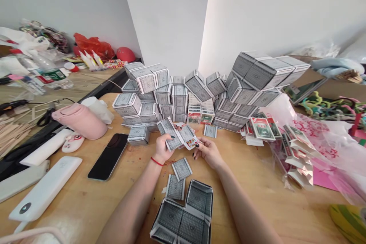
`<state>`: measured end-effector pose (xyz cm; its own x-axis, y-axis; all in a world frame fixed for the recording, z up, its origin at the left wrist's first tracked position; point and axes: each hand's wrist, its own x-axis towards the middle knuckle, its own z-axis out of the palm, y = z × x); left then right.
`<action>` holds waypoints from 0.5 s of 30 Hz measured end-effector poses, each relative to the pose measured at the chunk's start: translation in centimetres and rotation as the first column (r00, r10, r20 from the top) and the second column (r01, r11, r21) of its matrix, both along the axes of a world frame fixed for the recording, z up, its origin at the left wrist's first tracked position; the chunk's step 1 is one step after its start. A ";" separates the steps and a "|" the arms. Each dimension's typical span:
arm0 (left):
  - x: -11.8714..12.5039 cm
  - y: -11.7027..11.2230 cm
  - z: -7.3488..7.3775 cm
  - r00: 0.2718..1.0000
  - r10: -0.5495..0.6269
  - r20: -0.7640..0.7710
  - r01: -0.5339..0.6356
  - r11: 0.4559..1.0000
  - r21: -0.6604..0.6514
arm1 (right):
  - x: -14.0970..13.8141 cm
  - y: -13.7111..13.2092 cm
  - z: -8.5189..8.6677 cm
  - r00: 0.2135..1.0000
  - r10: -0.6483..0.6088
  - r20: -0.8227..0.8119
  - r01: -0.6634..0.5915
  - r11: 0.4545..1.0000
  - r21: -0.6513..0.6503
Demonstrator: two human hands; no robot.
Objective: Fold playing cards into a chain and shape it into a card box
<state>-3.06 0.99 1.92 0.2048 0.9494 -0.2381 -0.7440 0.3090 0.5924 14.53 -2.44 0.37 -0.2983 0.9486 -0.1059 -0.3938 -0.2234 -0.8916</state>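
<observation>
Over here the lone head-worn view looks forward and down from close above the wooden table (251,167)

It looks like a craft workspace: folded-card blocks (180,95) crowd the far edge of the wooden table (243,160), wooden sticks (14,135) lie beyond its left edge, fuzzy stems (328,107) beyond its far right corner.

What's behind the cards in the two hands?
Beyond the held cards, red-and-green boxes stand between grey card blocks; a loose card lies in front of the boxes. Whatever the held cards cover cannot be seen.
</observation>
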 end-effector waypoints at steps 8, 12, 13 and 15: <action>1.3 -1.0 -0.2 0.961 -0.099 -0.257 0.146 0.974 0.170 | -0.6 0.0 -0.3 0.976 -0.183 0.119 0.184 0.983 0.002; 2.0 -1.5 0.5 0.950 -0.165 -0.264 0.228 0.946 0.230 | -0.8 0.3 -0.9 0.955 -0.244 0.168 0.257 0.965 -0.059; 2.0 -1.5 0.5 0.951 -0.167 -0.261 0.231 0.944 0.237 | -0.8 0.4 -1.0 0.953 -0.256 0.164 0.271 0.960 -0.075; 1.9 -1.5 0.5 0.950 -0.178 -0.255 0.242 0.938 0.249 | -0.7 0.4 -1.1 0.951 -0.270 0.151 0.287 0.952 -0.105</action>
<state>-1.16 -0.48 2.46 0.3784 0.9248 -0.0387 -0.5166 0.2457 0.8202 13.87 -2.02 -0.68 0.0011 0.9684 -0.2493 -0.3354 -0.2345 -0.9124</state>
